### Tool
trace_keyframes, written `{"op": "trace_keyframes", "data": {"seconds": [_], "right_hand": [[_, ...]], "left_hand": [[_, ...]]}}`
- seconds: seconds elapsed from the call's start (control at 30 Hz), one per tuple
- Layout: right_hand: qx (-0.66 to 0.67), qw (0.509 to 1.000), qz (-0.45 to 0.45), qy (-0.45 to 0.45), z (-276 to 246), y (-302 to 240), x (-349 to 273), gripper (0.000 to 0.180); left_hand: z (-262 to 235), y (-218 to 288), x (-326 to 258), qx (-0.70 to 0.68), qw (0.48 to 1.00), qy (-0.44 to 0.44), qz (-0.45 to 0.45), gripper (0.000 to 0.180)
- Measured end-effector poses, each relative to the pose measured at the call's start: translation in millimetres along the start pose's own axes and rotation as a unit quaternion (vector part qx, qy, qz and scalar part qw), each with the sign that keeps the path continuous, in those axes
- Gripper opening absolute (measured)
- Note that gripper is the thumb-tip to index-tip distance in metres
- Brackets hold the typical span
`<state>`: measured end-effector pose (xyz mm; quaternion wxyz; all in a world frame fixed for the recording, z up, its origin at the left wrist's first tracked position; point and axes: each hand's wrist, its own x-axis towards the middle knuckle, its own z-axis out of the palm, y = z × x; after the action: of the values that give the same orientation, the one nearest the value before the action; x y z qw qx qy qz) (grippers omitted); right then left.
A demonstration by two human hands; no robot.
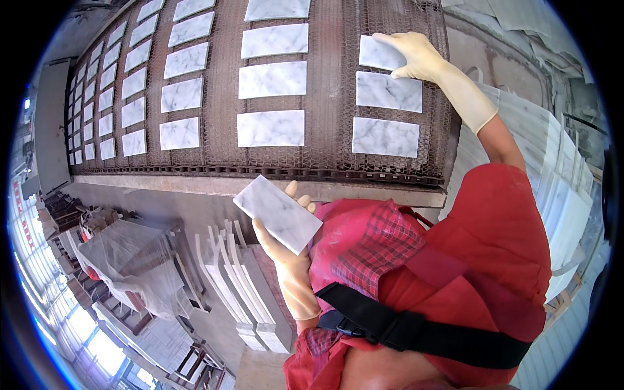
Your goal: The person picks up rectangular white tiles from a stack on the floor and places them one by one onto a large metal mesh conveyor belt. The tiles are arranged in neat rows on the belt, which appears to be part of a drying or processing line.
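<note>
My left hand [284, 251], in a cream rubber glove, grips a white marble tile [278, 214] with grey veins. The tile is held tilted in front of my body, just off the conveyor's near edge. Stretched out to the far right, my gloved right hand [411, 54] rests its fingers on another marble tile [380, 53] lying on the mesh conveyor belt [330, 84]. The thumb lies at that tile's right edge and the fingers reach over its top. Nearer me in the same row lie two more tiles, a middle one [389, 91] and a front one [385, 137].
Rows of similar tiles [272, 80] cover the belt toward the left. A metal rail [260, 187] with a chain edges the belt. Below stand long white slabs [250, 286] and a plastic-wrapped stack [133, 260]. Wrapped sheets [513, 169] stand at the right.
</note>
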<state>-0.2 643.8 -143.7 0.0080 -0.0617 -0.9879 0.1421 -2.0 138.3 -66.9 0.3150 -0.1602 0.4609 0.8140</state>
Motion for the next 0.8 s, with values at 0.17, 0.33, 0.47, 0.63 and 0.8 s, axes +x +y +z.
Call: {"op": "trace_keyframes", "data": {"seconds": [0.17, 0.33, 0.47, 0.63, 0.8], "right_hand": [[0.017, 1.000, 0.013, -0.019, -3.1, 2.3, 3.0, 0.104], [-0.002, 1.000, 0.004, -0.015, -4.8, 0.5, 12.4, 0.104], [-0.017, 1.000, 0.000, -0.020, -1.0, 2.4, 15.8, 0.103], [-0.081, 0.996, 0.023, -0.007, -13.9, -21.7, 8.6, 0.095], [0.322, 0.946, -0.020, -0.024, -28.3, -121.6, -22.9, 0.102]], "left_hand": [[9.6, -0.3, 3.2, 0.014, 0.999, 0.029, -0.011, 0.098], [5.7, -1.5, 7.2, 0.009, 1.000, 0.008, -0.022, 0.100], [8.3, -0.2, 11.3, 0.029, 0.999, 0.012, -0.034, 0.110], [16.8, 1.5, 16.9, 0.048, 0.998, -0.011, -0.033, 0.103], [32.9, 2.4, 36.4, 0.105, 0.994, -0.024, 0.004, 0.112]]}}
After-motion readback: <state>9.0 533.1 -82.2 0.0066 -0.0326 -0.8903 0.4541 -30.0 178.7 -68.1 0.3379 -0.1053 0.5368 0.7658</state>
